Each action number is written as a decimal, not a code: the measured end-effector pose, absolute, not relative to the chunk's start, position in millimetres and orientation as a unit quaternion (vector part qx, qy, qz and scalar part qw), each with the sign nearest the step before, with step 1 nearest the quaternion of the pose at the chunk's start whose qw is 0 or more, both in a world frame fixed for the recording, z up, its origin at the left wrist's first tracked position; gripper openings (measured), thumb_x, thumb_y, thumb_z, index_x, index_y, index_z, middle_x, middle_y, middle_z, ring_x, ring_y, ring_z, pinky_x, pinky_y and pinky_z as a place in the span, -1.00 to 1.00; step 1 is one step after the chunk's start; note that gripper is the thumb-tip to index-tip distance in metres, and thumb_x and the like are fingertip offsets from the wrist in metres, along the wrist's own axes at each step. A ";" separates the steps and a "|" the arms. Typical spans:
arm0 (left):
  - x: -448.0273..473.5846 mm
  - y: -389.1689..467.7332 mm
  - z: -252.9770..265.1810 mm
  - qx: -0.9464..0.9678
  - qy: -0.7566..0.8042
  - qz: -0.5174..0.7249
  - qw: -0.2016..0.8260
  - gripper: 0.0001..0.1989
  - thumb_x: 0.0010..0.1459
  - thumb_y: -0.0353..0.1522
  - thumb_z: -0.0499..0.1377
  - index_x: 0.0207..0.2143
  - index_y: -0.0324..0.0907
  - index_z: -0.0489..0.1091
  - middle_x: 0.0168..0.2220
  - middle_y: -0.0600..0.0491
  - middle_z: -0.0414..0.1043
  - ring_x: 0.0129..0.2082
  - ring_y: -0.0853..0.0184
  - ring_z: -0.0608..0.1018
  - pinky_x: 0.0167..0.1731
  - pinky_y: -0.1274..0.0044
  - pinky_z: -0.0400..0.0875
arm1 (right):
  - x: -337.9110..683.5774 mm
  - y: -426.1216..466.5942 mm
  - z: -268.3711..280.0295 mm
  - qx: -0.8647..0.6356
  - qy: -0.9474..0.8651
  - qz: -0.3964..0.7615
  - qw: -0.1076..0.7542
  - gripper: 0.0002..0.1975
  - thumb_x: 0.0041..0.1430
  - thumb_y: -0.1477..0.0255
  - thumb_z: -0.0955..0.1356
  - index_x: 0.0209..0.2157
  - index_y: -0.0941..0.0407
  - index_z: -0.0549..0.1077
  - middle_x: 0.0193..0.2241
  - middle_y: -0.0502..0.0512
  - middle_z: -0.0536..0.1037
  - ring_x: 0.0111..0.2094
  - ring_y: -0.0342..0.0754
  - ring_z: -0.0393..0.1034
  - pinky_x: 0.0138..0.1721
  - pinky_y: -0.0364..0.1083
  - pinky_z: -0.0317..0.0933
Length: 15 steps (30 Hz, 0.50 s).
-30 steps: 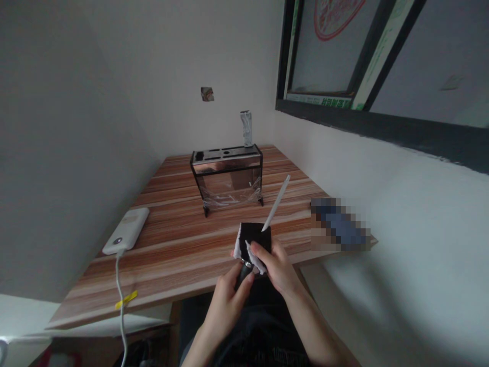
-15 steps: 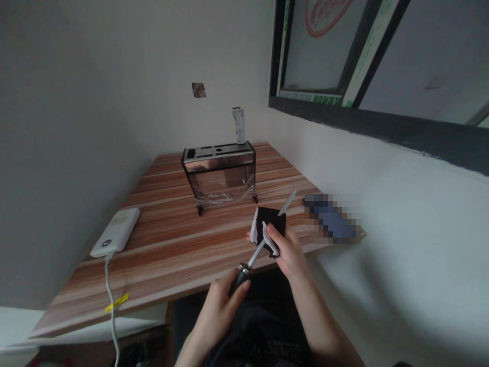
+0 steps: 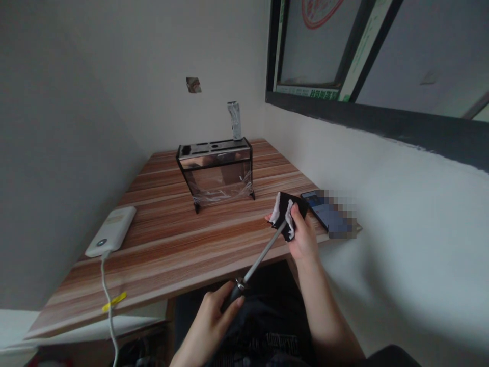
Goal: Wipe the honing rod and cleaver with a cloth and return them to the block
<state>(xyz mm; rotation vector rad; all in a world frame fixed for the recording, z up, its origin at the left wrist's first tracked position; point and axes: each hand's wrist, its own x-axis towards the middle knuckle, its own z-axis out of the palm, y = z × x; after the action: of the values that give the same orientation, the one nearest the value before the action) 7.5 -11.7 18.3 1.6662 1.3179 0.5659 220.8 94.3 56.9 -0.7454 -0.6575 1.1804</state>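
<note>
My left hand (image 3: 212,318) is closed around the black handle of a sharpening steel (image 3: 263,253), close to the table's front edge. The steel's grey rod slants up and to the right. Its far end is hidden in a black cloth (image 3: 286,206) with white edges. My right hand (image 3: 303,234) grips this folded cloth around the rod, thumb on top; most of its other fingers are hidden behind it. A phone (image 3: 324,211), partly blurred out, lies just to the right of the cloth.
A knife-block-like stand (image 3: 216,173) with a slotted top and clear wrap is on the wood-grain table (image 3: 160,229). A grey wrapped piece (image 3: 235,121) sticks up from it. A white power bank (image 3: 111,232) with a cable (image 3: 108,293) lies at left. A wall and window frame border the right.
My right hand has slid the cloth up the rod toward its tip, covering the end that stuck out before. More bare rod shows near the handle. The view has shifted slightly.
</note>
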 end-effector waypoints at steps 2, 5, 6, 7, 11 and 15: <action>7.1 -13.8 16.7 0.674 0.533 0.225 0.460 -0.57 0.25 -0.06 -0.01 -0.38 -0.25 0.36 -0.52 0.14 0.23 -0.48 0.40 0.26 -0.48 0.60 0.09 | 218.7 95.0 56.8 -0.338 -0.285 0.537 0.718 -0.59 -0.07 0.11 0.47 -0.26 0.10 0.49 -0.50 0.02 0.61 -0.45 0.03 0.55 -0.30 0.05 0.47; 8.9 -15.2 16.7 0.670 0.536 0.233 0.459 -0.58 0.25 -0.07 0.01 -0.36 -0.25 0.36 -0.50 0.13 0.26 -0.47 0.39 0.27 -0.46 0.60 0.11 | 213.7 95.1 58.3 -0.341 -0.268 0.547 0.716 -0.59 -0.05 0.10 0.46 -0.27 0.11 0.50 -0.49 0.03 0.62 -0.44 -0.01 0.55 -0.29 0.02 0.47; 10.3 -14.9 17.3 0.668 0.536 0.238 0.458 -0.59 0.25 -0.08 0.01 -0.36 -0.25 0.36 -0.49 0.12 0.28 -0.47 0.39 0.28 -0.46 0.60 0.12 | 211.5 94.8 59.1 -0.340 -0.266 0.549 0.716 -0.59 -0.06 0.10 0.46 -0.27 0.11 0.50 -0.48 0.03 0.62 -0.44 -0.01 0.55 -0.30 0.01 0.47; 12.0 -14.1 18.0 0.666 0.536 0.243 0.459 -0.59 0.25 -0.08 0.01 -0.36 -0.25 0.36 -0.49 0.12 0.29 -0.47 0.39 0.29 -0.45 0.60 0.13 | 208.9 94.1 60.1 -0.338 -0.269 0.552 0.713 -0.59 -0.06 0.11 0.47 -0.26 0.11 0.50 -0.46 0.03 0.62 -0.43 -0.01 0.55 -0.30 0.01 0.47; 20.4 -6.0 22.5 0.658 0.536 0.281 0.449 -0.62 0.25 -0.12 0.02 -0.34 -0.26 0.38 -0.50 0.12 0.29 -0.47 0.39 0.29 -0.45 0.61 0.13 | 194.0 88.0 62.2 -0.335 -0.307 0.579 0.677 -0.59 -0.05 0.10 0.46 -0.25 0.11 0.51 -0.50 0.04 0.61 -0.45 0.03 0.55 -0.31 0.03 0.46; 26.3 5.7 28.5 0.649 0.540 0.318 0.430 -0.65 0.22 -0.15 0.05 -0.28 -0.26 0.40 -0.53 0.14 0.26 -0.50 0.39 0.28 -0.49 0.61 0.12 | 176.8 79.7 59.1 -0.326 -0.363 0.604 0.630 -0.63 0.06 0.11 0.41 -0.25 0.12 0.53 -0.52 0.08 0.60 -0.37 0.06 0.56 -0.23 0.03 0.44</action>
<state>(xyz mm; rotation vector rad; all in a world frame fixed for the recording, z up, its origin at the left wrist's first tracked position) 26.3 5.7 28.5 1.6201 1.3480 0.7943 176.8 79.7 59.1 -0.7473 -0.8316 1.3830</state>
